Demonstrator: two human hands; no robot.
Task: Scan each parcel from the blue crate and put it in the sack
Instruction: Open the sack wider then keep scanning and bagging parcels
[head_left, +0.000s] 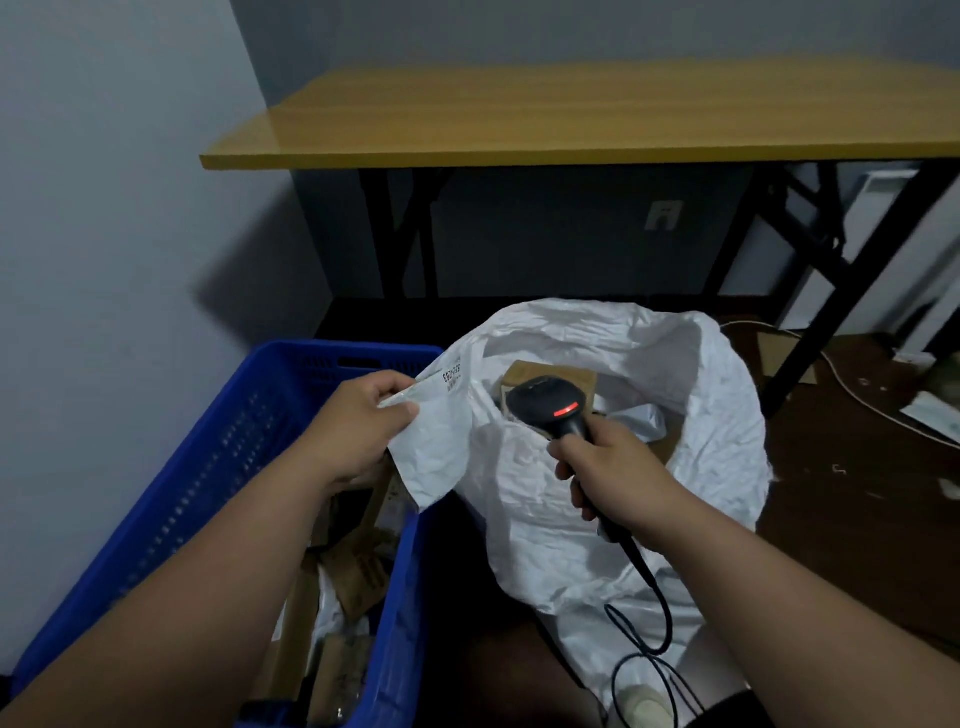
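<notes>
1. Two hands are busy mid-frame. We see the left hand (363, 421) with thumb and fingers pinched on one edge of a white poly mailer (434, 441), held over the right rim of the blue crate (171, 499), touching the sack (649, 395) mouth.
2. Right hand (615, 475) has its fingers wrapped tight round the handle of the scanner (548, 402); red light on, head over the sack opening.
3. Risk: the label sits at the mailer's top edge near the thumb and looks creased. We judge the scan may miss or misread.
4. Risk: an edge-only pinch lets the limp mailer sag. It could slip back into the crate or fall between crate and sack.
5. Risk: the scanner cable (654, 623) loops low in the frame, across the sack front. A tug could snag it or pull the sack mouth shut.
6. Risk: a brown box (550, 376) already lies in the sack under the scanner; its barcode might get read instead.
7. More parcels (343, 571) remain in the crate, lower centre.
</notes>
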